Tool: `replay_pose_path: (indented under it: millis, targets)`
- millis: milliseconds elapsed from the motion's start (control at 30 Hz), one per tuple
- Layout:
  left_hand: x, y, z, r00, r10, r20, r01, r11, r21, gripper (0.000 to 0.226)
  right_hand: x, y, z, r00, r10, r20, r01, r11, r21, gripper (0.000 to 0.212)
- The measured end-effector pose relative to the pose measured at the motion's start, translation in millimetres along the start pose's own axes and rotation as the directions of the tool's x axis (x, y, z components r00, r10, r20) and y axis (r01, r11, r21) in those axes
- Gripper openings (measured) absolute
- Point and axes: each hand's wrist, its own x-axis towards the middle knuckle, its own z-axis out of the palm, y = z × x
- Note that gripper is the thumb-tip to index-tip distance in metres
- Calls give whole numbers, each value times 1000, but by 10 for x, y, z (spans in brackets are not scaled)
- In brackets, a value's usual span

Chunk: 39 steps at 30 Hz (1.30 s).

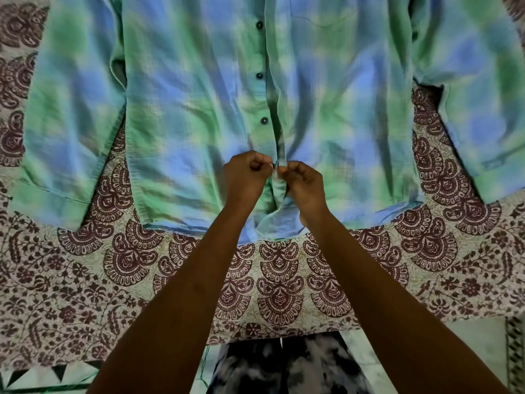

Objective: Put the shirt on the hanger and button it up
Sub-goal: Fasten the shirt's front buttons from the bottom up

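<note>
A green and blue plaid shirt (181, 103) lies flat, front up, with its hem toward me and both sleeves spread out. Three dark buttons (264, 120) run down its front placket. My left hand (245, 177) pinches the left placket edge low on the shirt. My right hand (304, 183) pinches the right placket edge right beside it. The fingertips of both hands meet at one spot, and any button there is hidden by them. The two front edges part below my hands, near the hem. No hanger is in view.
The shirt rests on a bedspread (113, 294) with a maroon paisley and floral print. Its near edge drops off just in front of me, with tiled floor (477, 345) and my patterned trousers (284, 365) below.
</note>
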Motion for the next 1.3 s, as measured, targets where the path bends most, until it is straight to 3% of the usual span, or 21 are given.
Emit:
replay_pose_path:
  millis: [233, 400, 500, 633, 867, 1000, 1133, 1300]
  targets:
    - [16, -55, -14, 999, 6, 43, -5, 999, -39, 10, 77, -30, 16, 998, -66, -8, 64, 987, -144, 9]
    - [10, -26, 20, 998, 12, -67, -10, 999, 34, 9, 82, -21, 58, 991, -135, -10, 129, 966, -224, 9]
    - [9, -9, 27, 997, 7, -78, -6, 1000, 23, 9, 43, -15, 48, 989, -145, 10, 143, 964, -223, 7]
    - [23, -54, 28, 1000, -19, -24, 19, 1000, 7, 8, 71, -31, -1, 997, -79, 6, 79, 987, -138, 26]
    - [128, -101, 3, 993, -118, -16, 116, 991, -70, 12, 151, -68, 29, 989, -44, 141, 57, 995, -86, 20]
    - [102, -49, 78, 986, -159, -41, 157, 986, -55, 18, 132, 10, 40, 988, -150, 36, 154, 971, -185, 6]
    - [33, -6, 137, 959, -283, -13, 273, 935, -226, 20, 21, 111, 137, 958, -274, -82, 243, 930, -277, 4]
    - [19, 69, 211, 901, -430, -58, 379, 846, -375, 3, -72, 133, 301, 935, -274, -224, 198, 930, -310, 4]
